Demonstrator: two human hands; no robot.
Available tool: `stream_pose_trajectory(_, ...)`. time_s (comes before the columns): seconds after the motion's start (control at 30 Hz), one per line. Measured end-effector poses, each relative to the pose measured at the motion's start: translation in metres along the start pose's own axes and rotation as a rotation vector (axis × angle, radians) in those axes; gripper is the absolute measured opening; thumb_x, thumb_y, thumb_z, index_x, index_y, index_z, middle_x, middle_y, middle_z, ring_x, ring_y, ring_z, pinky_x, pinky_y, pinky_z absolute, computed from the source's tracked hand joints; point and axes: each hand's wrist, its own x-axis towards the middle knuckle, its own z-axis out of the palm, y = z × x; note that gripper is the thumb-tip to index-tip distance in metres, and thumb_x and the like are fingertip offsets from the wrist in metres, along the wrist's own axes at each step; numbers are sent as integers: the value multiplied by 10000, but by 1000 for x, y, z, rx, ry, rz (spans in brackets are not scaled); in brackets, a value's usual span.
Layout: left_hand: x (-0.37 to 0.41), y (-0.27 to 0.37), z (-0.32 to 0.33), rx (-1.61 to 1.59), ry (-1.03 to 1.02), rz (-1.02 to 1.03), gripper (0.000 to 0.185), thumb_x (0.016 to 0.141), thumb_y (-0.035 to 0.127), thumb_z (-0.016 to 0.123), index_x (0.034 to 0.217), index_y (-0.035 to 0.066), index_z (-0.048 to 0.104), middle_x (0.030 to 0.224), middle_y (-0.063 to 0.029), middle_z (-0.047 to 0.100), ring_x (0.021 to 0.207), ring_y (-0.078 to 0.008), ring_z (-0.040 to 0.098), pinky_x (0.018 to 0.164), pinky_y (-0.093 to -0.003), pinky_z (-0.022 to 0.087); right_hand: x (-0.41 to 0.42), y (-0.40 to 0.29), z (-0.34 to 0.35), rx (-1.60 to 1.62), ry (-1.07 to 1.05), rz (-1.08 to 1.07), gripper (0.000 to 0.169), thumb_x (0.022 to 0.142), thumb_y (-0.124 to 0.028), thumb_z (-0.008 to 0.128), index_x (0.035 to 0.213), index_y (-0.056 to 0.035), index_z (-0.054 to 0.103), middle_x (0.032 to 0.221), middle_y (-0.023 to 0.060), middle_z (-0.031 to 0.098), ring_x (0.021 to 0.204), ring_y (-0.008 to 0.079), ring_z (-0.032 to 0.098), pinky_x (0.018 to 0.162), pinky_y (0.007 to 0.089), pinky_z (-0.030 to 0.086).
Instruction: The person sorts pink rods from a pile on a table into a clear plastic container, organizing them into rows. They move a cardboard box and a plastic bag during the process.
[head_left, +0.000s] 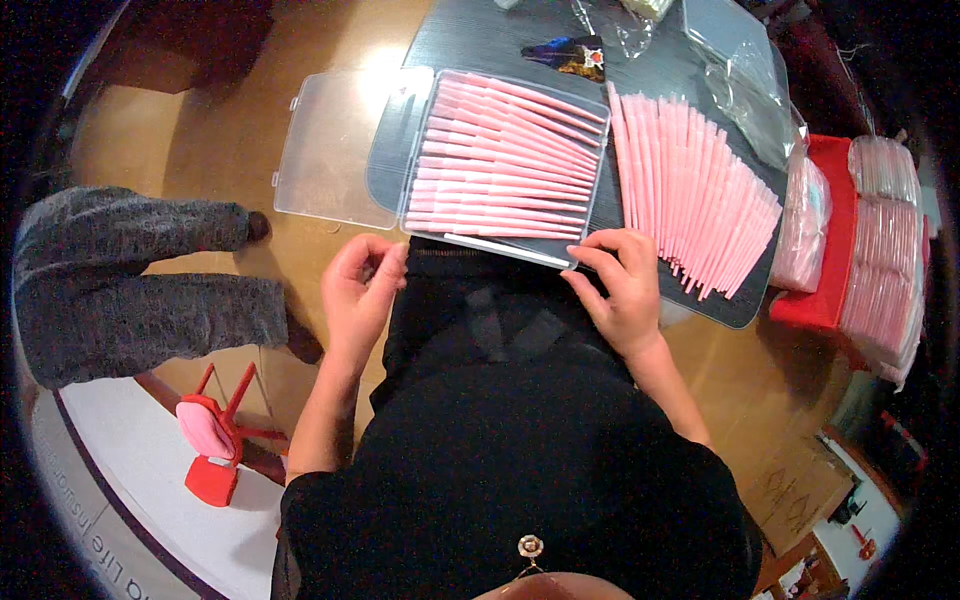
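A shallow clear plastic case (600, 161) lies on the dark table in front of me, filled with a row of slim tapered pink sticks (502, 172). Its hinged lid (337, 150) is folded out to the left, past the table edge. A white strip (506, 250) runs along the near side of the case. My right hand (626, 289) has its forefinger and thumb around the near right corner. By the near left corner is my left hand (360, 289), fingers curled towards the thumb; whether it pinches anything is unclear. Right of the case, more pink sticks (690, 180) lie fanned out loose.
The dark table (465, 37) also bears a small dark patterned item (566, 56) and crumpled clear plastic wrap (750, 105). To the right, wrapped packs (885, 247) sit on a red stool-like support (817, 300). Another person's trousered legs (150, 285) are at left.
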Motion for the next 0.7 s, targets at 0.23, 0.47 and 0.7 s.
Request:
stream_pose_trajectory(0.23, 75, 82, 56, 555, -299, 868, 327, 879, 15, 753, 1204, 25, 713, 1248, -150, 707, 1190, -355, 657, 1029, -437, 517, 3, 12, -8, 38, -3, 8, 318, 742, -116, 902, 1023, -67, 762, 1098, 68, 674, 1055, 307, 603, 930, 429, 471)
stream_pose_trajectory(0.47, 169, 90, 104, 792, -495, 1056, 371, 909, 101, 722, 1274, 49, 692, 1307, -169, 677, 1234, -398, 621, 1072, -490, 498, 0, 11, -6, 28, 10, -38, 347, 724, -145, 910, 1034, -96, 760, 1106, 56, 676, 1078, 311, 607, 940, 443, 472)
stream_pose_trajectory(0.7, 182, 82, 124, 917, -514, 1043, 333, 884, 134, 752, 1209, 64, 730, 1209, -124, 690, 1187, -355, 626, 1029, -475, 496, -7, 18, -7, 30, 31, -14, 343, 734, -127, 899, 1046, -89, 760, 1100, 54, 677, 1072, 306, 611, 943, 444, 476)
